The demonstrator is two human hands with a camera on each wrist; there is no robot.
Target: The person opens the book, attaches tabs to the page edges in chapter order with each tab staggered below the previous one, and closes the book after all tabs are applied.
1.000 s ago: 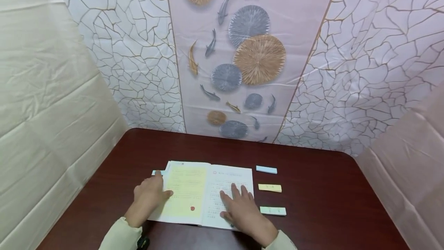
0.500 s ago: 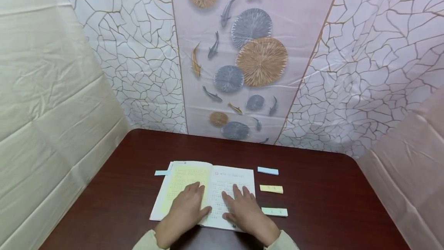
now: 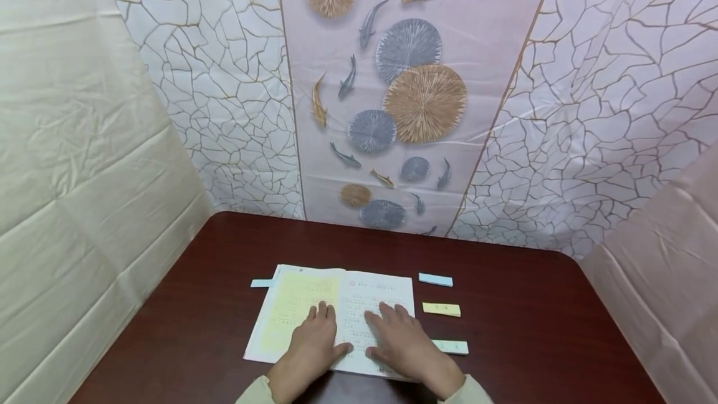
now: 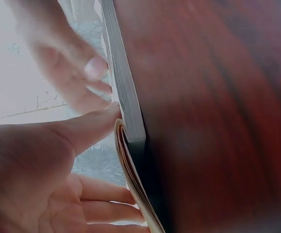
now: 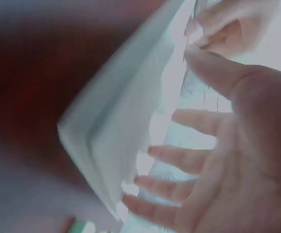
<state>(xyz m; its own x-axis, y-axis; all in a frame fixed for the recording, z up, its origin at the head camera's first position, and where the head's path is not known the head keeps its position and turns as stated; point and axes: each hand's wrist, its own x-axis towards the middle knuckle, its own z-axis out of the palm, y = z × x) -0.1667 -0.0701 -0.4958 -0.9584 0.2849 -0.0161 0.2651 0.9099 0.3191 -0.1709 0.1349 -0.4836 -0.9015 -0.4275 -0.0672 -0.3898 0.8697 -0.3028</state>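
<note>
An open book (image 3: pixel 373 323) lies on the dark red-brown table, its left page tinted yellow and its right page white with printed text. My left hand (image 3: pixel 315 338) rests on the left page near the spine, fingers straight and pointing away, thumb stretched toward the right page. On the right page my right hand (image 3: pixel 402 340) lies with its fingers spread. In the left wrist view the thumb of the left hand (image 4: pixel 48 170) reaches the book's edge by the spine. The right wrist view has the fingertips of the right hand (image 5: pixel 247 160) at the page surface. A light blue sticky tab (image 3: pixel 262 283) juts from the left page's edge.
Right of the book lie a blue sticky-note pad (image 3: pixel 435 279), a yellow pad (image 3: pixel 441 309) and a green pad (image 3: pixel 451 347), the green one partly behind the right hand. The table (image 3: pixel 533 323) ends at a patterned cloth backdrop (image 3: pixel 426 105), with pale cloth on both sides.
My left hand has left the blue tab at the book's left edge and moved right onto the page beside the spine. The right hand stays on the right page, slightly lower in view.
</note>
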